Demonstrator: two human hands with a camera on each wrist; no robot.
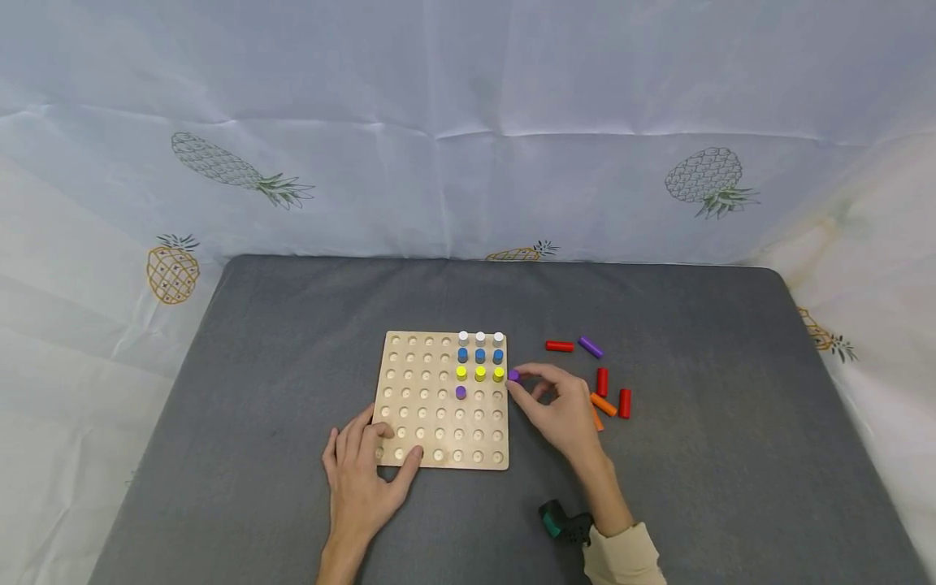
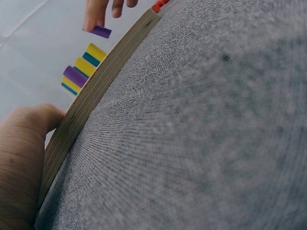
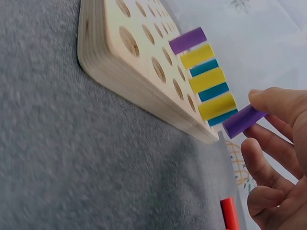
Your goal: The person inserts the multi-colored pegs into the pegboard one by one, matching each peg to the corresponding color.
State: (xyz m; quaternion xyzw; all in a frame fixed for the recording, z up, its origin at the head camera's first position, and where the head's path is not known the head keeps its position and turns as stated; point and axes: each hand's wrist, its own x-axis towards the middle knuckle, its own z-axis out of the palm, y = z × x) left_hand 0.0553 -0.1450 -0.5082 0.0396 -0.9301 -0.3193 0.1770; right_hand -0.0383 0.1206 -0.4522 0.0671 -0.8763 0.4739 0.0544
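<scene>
A wooden pegboard (image 1: 416, 384) with rows of round holes lies on the grey table. My left hand (image 1: 361, 483) holds it at its near left corner, thumb at the front edge and fingers over the left side. My right hand (image 1: 563, 410) pinches a purple peg (image 3: 243, 120) between thumb and fingertips, just off the board's right edge. White pegs (image 1: 480, 338), blue pegs (image 1: 479, 356) and yellow pegs (image 1: 479, 374) stand in rows at the board's far right. In front of the yellow row stands another purple peg (image 1: 461, 392).
Loose on the table, right of the board, lie several red pegs (image 1: 602, 381), a purple peg (image 1: 591, 347) and orange pegs (image 1: 604, 405), one partly hidden by my right hand. A black and green device (image 1: 559, 522) sits by my right wrist. A pineapple-print curtain (image 1: 468, 195) hangs behind the table.
</scene>
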